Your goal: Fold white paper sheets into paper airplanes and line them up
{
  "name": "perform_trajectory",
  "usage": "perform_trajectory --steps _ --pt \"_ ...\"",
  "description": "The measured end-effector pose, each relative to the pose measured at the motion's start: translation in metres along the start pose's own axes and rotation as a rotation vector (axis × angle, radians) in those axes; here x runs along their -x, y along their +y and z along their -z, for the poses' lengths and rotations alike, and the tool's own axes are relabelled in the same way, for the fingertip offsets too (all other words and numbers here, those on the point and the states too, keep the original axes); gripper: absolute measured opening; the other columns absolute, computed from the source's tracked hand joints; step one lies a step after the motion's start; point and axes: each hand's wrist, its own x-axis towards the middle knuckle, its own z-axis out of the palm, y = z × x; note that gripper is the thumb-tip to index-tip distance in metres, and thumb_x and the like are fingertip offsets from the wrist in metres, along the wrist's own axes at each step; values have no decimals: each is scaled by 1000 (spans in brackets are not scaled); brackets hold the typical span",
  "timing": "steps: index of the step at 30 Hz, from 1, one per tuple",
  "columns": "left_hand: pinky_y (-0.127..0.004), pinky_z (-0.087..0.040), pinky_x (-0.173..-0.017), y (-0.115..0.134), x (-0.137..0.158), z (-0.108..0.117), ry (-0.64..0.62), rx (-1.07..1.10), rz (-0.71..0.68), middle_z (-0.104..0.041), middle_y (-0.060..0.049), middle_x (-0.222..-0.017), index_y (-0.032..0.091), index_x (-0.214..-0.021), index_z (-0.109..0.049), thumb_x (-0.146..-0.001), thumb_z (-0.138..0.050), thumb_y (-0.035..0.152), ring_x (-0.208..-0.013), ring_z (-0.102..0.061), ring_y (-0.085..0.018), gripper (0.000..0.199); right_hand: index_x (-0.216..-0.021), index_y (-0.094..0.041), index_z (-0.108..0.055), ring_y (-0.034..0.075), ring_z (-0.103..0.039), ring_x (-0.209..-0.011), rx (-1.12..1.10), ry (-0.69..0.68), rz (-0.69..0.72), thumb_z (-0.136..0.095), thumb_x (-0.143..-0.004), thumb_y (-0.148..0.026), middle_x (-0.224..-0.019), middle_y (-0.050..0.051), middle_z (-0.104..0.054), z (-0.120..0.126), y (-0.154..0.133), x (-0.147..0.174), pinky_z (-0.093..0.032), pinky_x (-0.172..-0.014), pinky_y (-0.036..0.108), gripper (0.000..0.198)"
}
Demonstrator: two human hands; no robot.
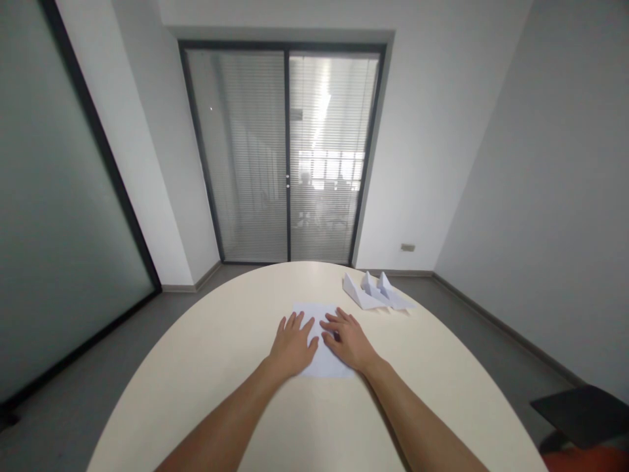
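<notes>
A white sheet of paper lies flat on the round table in front of me. My left hand rests palm down on its left part, fingers spread. On the right part lies my right hand, its fingers apart and slightly bent, pointing to the far left. Neither hand grips anything. Parts of the sheet are hidden under both hands. Beyond my right hand, near the table's far right edge, stand several folded white paper shapes with pointed tips, close together in a row.
The cream round table curves away on both sides. A dark chair with something orange by it is at the lower right. Past the table are a glazed partition with blinds and white walls.
</notes>
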Motion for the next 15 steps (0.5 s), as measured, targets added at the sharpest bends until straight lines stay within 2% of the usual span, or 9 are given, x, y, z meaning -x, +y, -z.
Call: perform_trajectory --steps 4,7,10,12,15 --pt "-54 -26 -114 -1 -2 9 105 -52 -46 -64 -14 -121 20 -121 -65 -93 -48 34 -119 -56 -30 36 -125 -30 -68 29 -48 -135 -44 -54 64 -55 -91 -33 -139 7 -59 2 -3 0 -31 -113 55 37" --pt "-50 -32 -111 0 -1 10 129 -51 -64 -66 -13 -108 18 -108 -68 -92 -48 30 -111 -59 -28 28 -120 -31 -70 28 -51 -132 -59 -58 79 -54 -90 -30 -136 5 -62 3 -6 -1 -33 -111 53 34" --pt "-46 -34 -111 1 0 2 92 -2 -91 -60 -14 -130 20 -125 -62 -94 -46 33 -125 -52 -29 38 -119 -29 -71 25 -53 -130 -64 -45 79 -53 -89 -27 -133 5 -64 3 -7 -1 -34 -111 49 34" --pt "-51 -29 -114 0 1 -6 59 -2 -47 -49 -12 -147 24 -138 -53 -95 -44 39 -138 -41 -33 46 -120 -27 -70 24 -53 -130 -60 -24 74 -52 -90 -27 -134 5 -64 2 -6 -1 -34 -111 47 35" --pt "-57 -23 -115 -3 0 -11 34 -18 48 -40 -11 -155 27 -145 -47 -96 -41 47 -144 -30 -37 53 -120 -25 -70 24 -54 -129 -44 6 54 -52 -91 -28 -134 7 -64 0 -6 -1 -34 -112 46 35"
